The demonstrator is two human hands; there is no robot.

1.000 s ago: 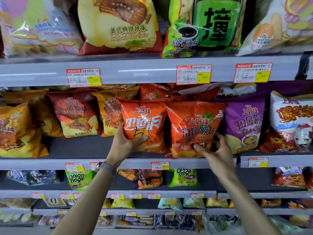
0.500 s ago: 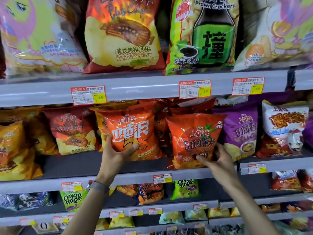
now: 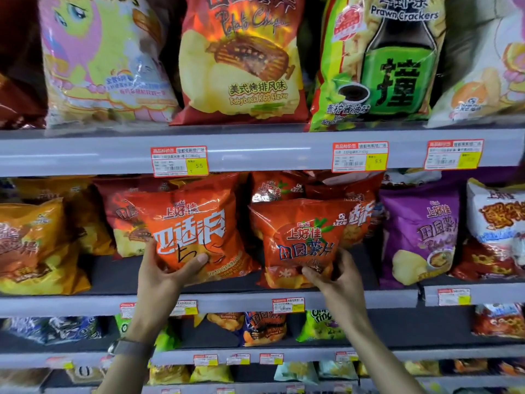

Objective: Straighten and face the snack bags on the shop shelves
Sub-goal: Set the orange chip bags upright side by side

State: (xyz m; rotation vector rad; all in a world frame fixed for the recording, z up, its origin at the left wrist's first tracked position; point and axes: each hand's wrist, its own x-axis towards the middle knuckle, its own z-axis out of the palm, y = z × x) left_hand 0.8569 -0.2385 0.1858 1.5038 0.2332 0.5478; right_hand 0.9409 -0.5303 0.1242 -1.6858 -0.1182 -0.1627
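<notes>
An orange snack bag (image 3: 196, 223) with white lettering is lifted off the middle shelf (image 3: 227, 304) and tilted to the left. My left hand (image 3: 162, 277) grips its lower edge, thumb across the front. Beside it on the right an orange-red potato chip bag (image 3: 301, 237) stands on the shelf facing out. My right hand (image 3: 338, 280) holds its lower right corner, thumb on the front, fingers behind. More orange bags (image 3: 278, 186) lean behind these two.
A dark red chip bag (image 3: 122, 211) and yellow-orange bags (image 3: 34, 245) stand to the left, a purple bag (image 3: 420, 234) and a white one (image 3: 497, 223) to the right. Large bags (image 3: 241, 58) fill the shelf above. Small bags line the lower shelves (image 3: 255, 354).
My left hand has lifted the orange bag up and to the left, tilting it. My right hand stays on the orange-red bag. The view has tipped upward.
</notes>
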